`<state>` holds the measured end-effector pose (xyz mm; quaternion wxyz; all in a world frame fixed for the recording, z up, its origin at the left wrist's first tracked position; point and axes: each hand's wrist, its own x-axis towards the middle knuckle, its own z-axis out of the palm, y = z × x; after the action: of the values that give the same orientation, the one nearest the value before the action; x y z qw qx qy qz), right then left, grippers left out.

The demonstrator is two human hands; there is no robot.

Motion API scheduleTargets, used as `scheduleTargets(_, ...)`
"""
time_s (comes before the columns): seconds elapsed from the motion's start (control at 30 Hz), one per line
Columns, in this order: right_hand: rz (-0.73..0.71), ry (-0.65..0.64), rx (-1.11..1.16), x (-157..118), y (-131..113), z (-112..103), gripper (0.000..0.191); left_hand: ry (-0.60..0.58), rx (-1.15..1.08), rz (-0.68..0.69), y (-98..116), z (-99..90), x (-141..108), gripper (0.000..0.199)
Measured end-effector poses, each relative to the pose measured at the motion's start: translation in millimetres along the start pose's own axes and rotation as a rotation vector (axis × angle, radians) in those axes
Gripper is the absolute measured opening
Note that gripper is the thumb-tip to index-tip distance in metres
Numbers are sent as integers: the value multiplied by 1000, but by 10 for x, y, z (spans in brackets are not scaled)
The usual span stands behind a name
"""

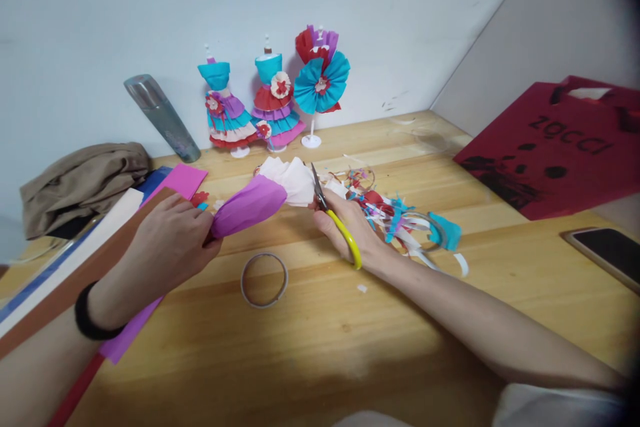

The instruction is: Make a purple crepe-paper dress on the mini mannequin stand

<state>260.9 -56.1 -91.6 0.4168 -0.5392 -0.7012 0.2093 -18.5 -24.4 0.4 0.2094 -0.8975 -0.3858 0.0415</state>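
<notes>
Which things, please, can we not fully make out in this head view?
In the head view:
Purple paper: gripped end hidden by the left hand.
Scissors: handles partly hidden by the right hand.
Phone: cut off by the right edge.
Red bag: also cut off there.

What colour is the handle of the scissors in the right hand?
Yellow: the scissors' handle shows best in the head view.

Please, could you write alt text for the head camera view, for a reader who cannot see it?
A person's left hand grips purple paper while the right hand holds yellow-handled scissors above a wooden table. Behind stand three colourful paper-dressed stands.
</notes>
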Motion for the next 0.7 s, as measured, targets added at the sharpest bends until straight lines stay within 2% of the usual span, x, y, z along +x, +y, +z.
scheduleTargets(0.43,-11,27,-7,-14,21,17,42,42,25,-1,3,33,-11,22)
scheduleTargets(0.7,11,27,-3,-17,33,29,43,11,25,3,-28,9,-3,25)
